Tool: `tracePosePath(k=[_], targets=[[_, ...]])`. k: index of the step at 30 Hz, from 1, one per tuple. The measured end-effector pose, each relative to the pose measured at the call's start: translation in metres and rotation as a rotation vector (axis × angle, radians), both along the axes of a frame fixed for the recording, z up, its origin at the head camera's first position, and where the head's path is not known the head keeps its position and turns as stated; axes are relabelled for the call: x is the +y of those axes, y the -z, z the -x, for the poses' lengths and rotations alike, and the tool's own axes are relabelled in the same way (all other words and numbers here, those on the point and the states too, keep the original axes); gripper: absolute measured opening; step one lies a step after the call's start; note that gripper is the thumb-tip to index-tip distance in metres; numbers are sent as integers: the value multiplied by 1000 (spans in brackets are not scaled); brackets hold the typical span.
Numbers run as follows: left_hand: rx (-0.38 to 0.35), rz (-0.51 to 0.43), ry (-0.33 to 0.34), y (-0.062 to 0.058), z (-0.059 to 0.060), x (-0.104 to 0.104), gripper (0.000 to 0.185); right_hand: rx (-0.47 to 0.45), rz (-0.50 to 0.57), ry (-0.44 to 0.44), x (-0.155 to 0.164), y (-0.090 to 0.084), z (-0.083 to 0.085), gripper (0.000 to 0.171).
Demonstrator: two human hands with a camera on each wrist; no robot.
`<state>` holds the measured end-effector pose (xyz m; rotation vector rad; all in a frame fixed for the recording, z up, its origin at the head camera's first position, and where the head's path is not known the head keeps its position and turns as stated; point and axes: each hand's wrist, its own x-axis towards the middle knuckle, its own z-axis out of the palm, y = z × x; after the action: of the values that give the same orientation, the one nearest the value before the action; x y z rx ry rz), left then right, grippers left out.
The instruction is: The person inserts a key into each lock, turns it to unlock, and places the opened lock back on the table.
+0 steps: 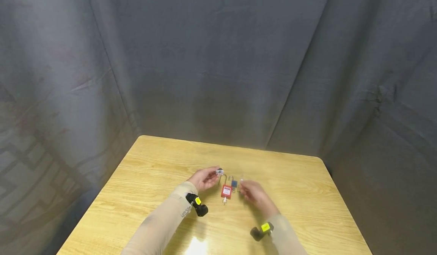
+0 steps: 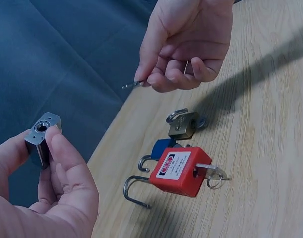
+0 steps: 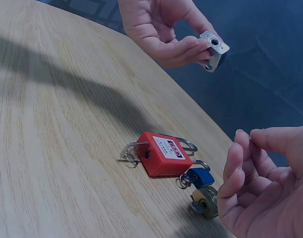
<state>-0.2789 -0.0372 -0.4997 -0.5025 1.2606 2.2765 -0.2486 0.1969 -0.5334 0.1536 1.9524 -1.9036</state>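
My left hand (image 1: 206, 178) pinches a small silver padlock (image 2: 42, 130) between thumb and fingers, its keyhole end facing up. In the left wrist view, a thin metal key (image 2: 132, 85) sticks out from the pinched thumb and forefinger of my right hand (image 1: 255, 195); in the right wrist view those fingers hide it. On the table between the hands lies a red padlock (image 1: 226, 191) with a white label, an open shackle and a key in its keyhole. Beside it are a blue padlock (image 3: 200, 177), its shackle also open, and a brass padlock (image 2: 183, 126) with a key in it.
The padlocks lie on a light wood-grain table (image 1: 164, 160). Dark grey curtains (image 1: 211, 65) hang behind it and along both sides. A black wrist camera (image 1: 197, 205) sits on the left sleeve, another camera (image 1: 261, 231) on the right.
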Motion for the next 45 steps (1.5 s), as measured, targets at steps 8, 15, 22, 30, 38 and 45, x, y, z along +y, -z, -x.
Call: tracePosePath(k=[8, 15, 22, 30, 38, 45], targets=[[32, 59, 14, -1, 0, 3, 21, -2, -3, 7, -1, 0, 1, 40], [43, 132, 31, 3, -2, 6, 24, 2, 4, -3, -1, 1, 1, 36], [18, 46, 32, 3, -4, 7, 20, 2, 9, 8, -2, 0, 0, 33], [76, 133, 58, 4, -3, 7, 26, 9, -2, -8, -2, 0, -1, 30], [171, 288, 84, 4, -6, 11, 34, -6, 4, 7, -2, -2, -2, 32], [105, 167, 58, 2, -7, 11, 31, 3, 2, -7, -2, -3, -2, 33]])
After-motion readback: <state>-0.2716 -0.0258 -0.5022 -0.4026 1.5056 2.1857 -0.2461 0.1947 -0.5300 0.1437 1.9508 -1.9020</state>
